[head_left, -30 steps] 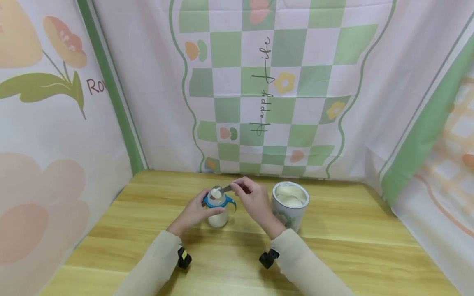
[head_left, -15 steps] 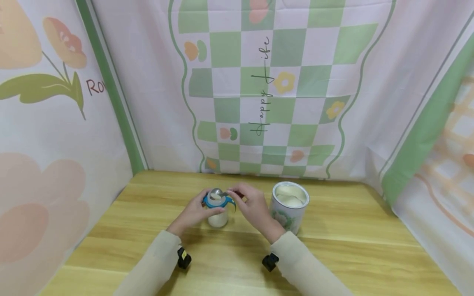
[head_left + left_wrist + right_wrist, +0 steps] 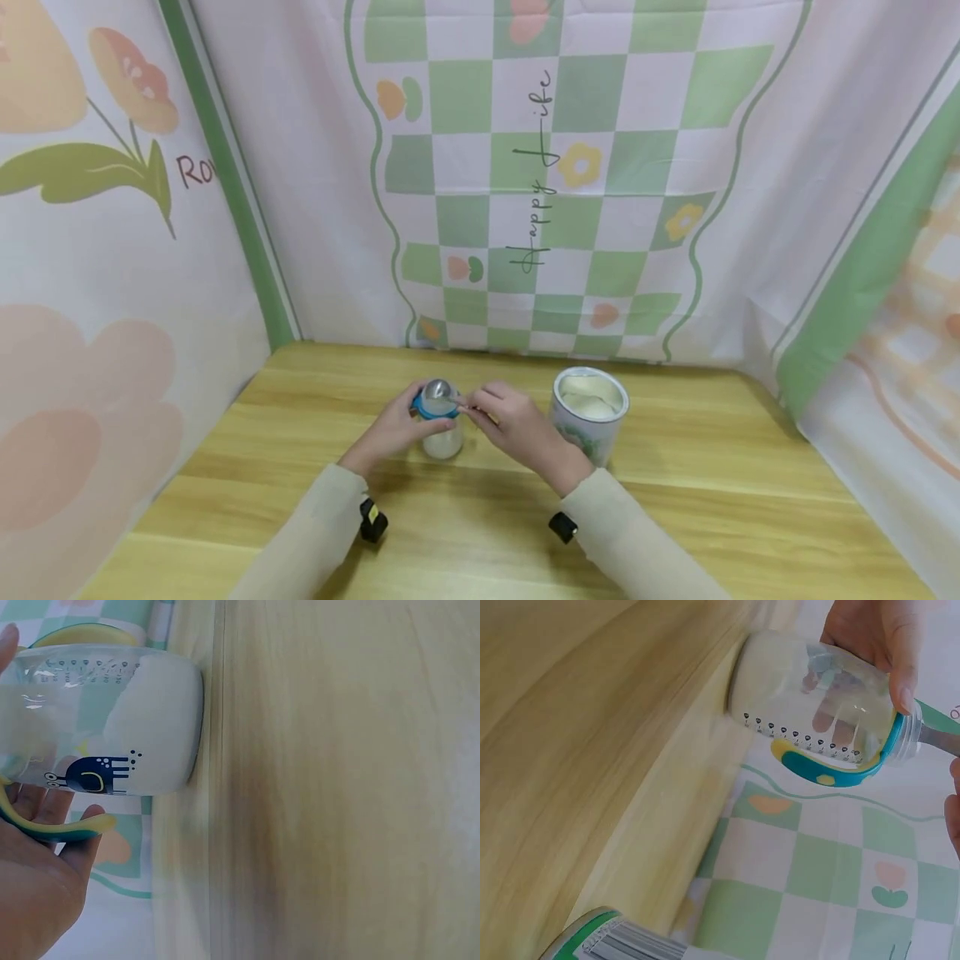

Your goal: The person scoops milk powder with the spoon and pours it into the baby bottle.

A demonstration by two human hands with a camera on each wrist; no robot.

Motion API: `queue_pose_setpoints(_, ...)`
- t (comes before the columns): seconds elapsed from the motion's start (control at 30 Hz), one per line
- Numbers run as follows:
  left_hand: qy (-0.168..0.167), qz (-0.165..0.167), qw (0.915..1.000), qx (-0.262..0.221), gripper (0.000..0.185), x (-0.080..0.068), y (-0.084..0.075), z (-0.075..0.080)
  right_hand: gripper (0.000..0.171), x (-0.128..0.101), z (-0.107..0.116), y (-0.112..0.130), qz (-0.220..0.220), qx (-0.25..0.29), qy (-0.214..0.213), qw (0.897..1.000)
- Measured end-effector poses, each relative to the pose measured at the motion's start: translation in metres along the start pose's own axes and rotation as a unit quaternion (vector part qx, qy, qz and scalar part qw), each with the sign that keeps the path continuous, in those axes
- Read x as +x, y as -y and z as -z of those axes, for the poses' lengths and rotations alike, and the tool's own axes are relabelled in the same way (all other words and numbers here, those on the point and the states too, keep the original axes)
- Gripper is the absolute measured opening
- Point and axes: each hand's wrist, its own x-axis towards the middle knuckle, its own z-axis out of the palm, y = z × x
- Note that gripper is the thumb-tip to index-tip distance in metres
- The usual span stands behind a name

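Note:
A clear baby bottle (image 3: 442, 443) stands upright on the table, its blue collar carrying side handles. Pale powder (image 3: 154, 724) fills its lower part in the left wrist view. My left hand (image 3: 392, 428) grips the bottle near the collar, thumb at the front and fingers behind. Between thumb and fingers, my right hand (image 3: 517, 423) pinches the handle of a metal spoon (image 3: 438, 390). The spoon's bowl is over the bottle's mouth and shows bare metal. In the right wrist view the spoon's handle lies across the bottle's neck (image 3: 909, 735).
An opened tin (image 3: 587, 435) of pale powder (image 3: 588, 407) stands right of the bottle, beside my right wrist. The wooden table (image 3: 480, 533) ends at a patterned cloth backdrop (image 3: 517, 317). Cloth also hangs on both sides.
The heaped powder on the spoon a second ago is gone, and its bowl has turned over at the bottle's mouth. My right hand has lowered slightly. The left hand keeps its grip.

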Motion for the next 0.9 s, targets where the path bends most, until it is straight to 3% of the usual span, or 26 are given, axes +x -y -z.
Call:
queue_pose_setpoints(0.17, -0.002, 0.008, 0.9999, 0.006, 0.070, -0.0006, -0.0019, 0.0003, 0.004, -0.0010, 0.0036, 0.0017, 0.015, -0.018, 0.014, 1.000)
queue_pose_setpoints(0.27, -0.005, 0.008, 0.9999, 0.008, 0.069, -0.0010, -0.0034, 0.0003, 0.014, -0.0016, 0.0041, 0.0024, 0.010, -0.019, 0.014, 1.000)
queue_pose_setpoints(0.63, -0.003, 0.000, 1.0000, 0.003, 0.068, -0.0014, -0.0040, 0.0012, 0.028, -0.0054, 0.0001, 0.0034, 0.015, -0.040, -0.031, 0.999)
queue_pose_setpoints(0.9, -0.001, 0.000, 1.0000, 0.003, 0.069, -0.0003, -0.0019, 0.0011, 0.030, -0.0058, -0.0006, 0.0028, 0.011, -0.039, -0.030, 0.999)
